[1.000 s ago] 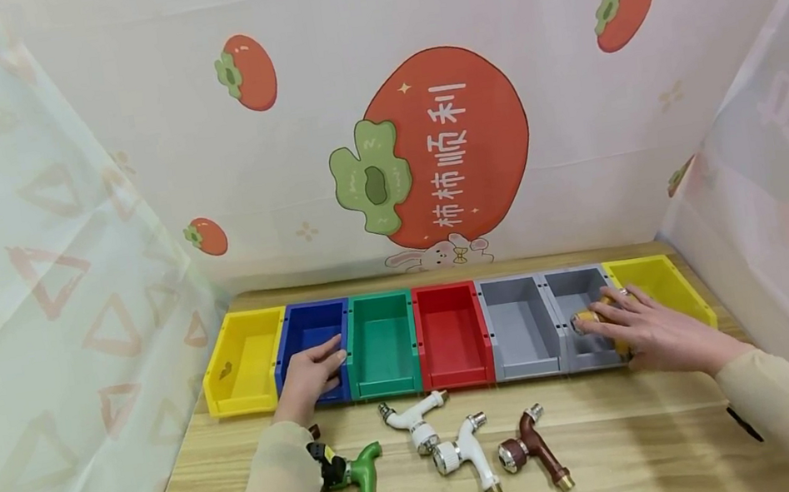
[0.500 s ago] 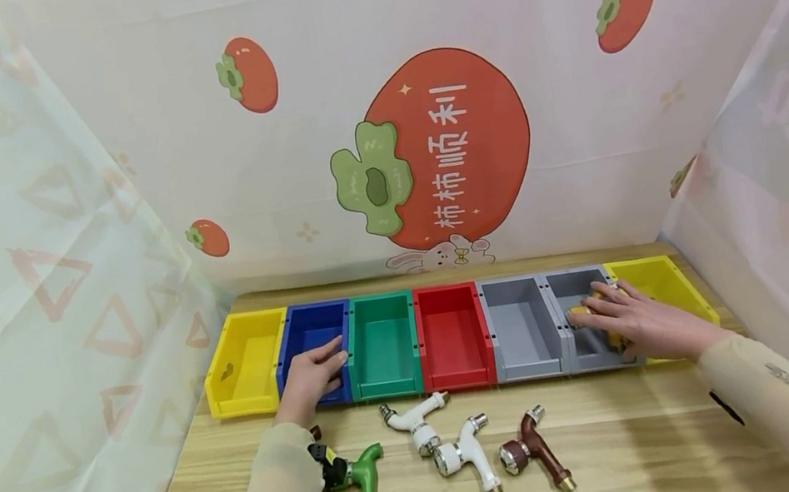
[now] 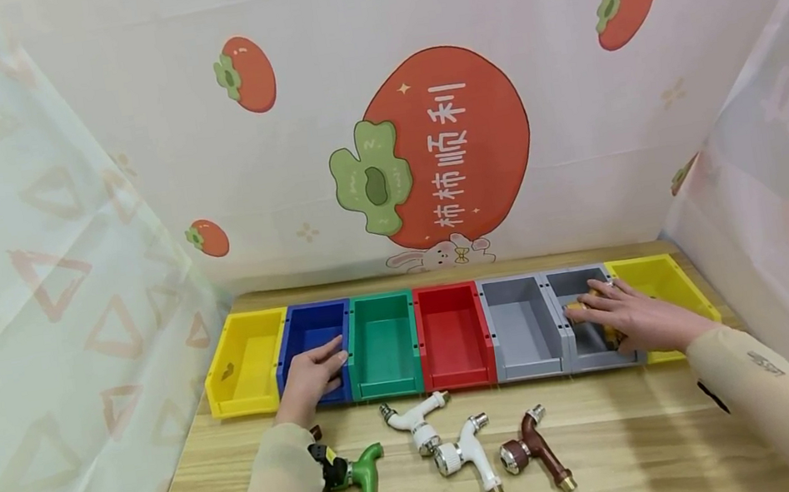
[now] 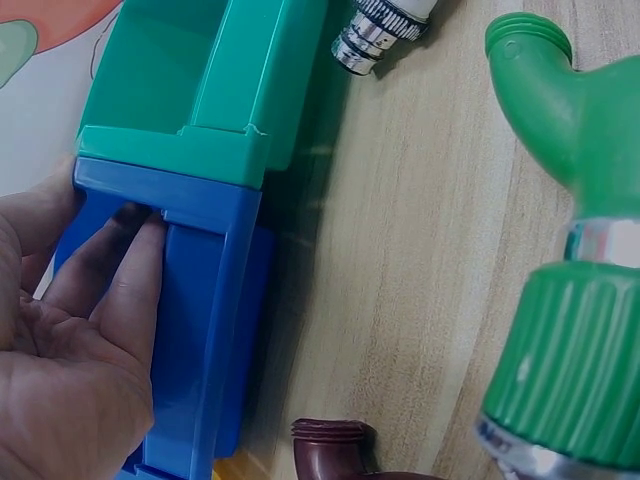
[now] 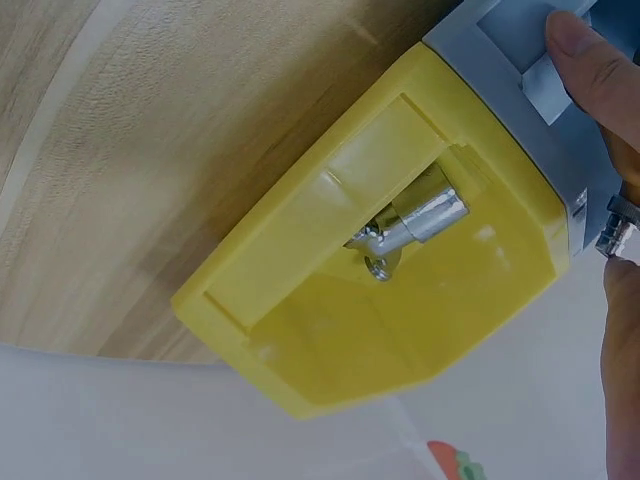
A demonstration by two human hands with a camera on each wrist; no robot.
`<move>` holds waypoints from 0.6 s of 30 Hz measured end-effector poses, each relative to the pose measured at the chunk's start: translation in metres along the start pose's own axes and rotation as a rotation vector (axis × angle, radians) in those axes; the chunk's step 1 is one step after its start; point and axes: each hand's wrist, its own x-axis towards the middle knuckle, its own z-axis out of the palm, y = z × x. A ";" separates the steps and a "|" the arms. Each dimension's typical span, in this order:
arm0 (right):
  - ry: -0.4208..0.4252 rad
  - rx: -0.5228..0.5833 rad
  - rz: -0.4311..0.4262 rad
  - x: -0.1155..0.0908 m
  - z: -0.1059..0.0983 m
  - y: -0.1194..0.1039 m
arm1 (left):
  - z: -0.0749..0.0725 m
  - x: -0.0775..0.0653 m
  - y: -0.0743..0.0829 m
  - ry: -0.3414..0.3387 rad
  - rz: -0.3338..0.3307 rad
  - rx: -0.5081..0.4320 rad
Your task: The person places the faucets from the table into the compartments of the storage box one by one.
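My left hand (image 3: 313, 379) reaches into the blue bin (image 3: 317, 317), its fingertips against the wall beside the green bin (image 3: 390, 385). In the left wrist view, those fingers (image 4: 130, 285) are slightly bent and hold no loose thing. My right hand (image 3: 640, 319) grips a yellow-orange faucet (image 3: 578, 313) low inside the right grey bin (image 3: 575, 281). Fingers cover most of that faucet. In the right wrist view the thumb (image 5: 600, 75) lies over the grey bin, and a metal end of the faucet (image 5: 615, 232) shows.
On the wooden table lie a green faucet (image 3: 367, 481), two white faucets (image 3: 411, 420) and a dark red faucet (image 3: 537, 449). Another dark red faucet (image 4: 330, 450) is partly visible. The right yellow bin (image 5: 350, 355) contains a silver faucet (image 5: 420, 215). A red bin (image 3: 452, 330) stands mid-row.
My right hand has moved slightly left and lower into the grey bin with the yellow-orange faucet. My left hand has stayed at the blue bin.
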 end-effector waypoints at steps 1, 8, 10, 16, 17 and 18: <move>-0.007 0.006 0.005 0.001 0.000 0.000 | 0.000 0.000 0.000 0.001 0.000 0.001; -0.060 0.034 0.051 0.005 -0.003 0.001 | 0.000 -0.001 0.001 0.008 -0.001 0.006; -0.074 0.046 0.064 0.006 -0.003 0.000 | 0.000 -0.001 0.001 0.009 -0.003 0.008; -0.098 0.087 0.090 0.007 -0.002 0.001 | 0.001 -0.001 0.002 0.011 -0.009 0.006; -0.102 0.094 0.095 0.007 -0.003 0.001 | 0.001 -0.001 0.002 0.012 -0.009 0.005; -0.107 0.100 0.101 0.007 -0.003 0.001 | 0.001 -0.001 0.002 0.012 -0.009 0.004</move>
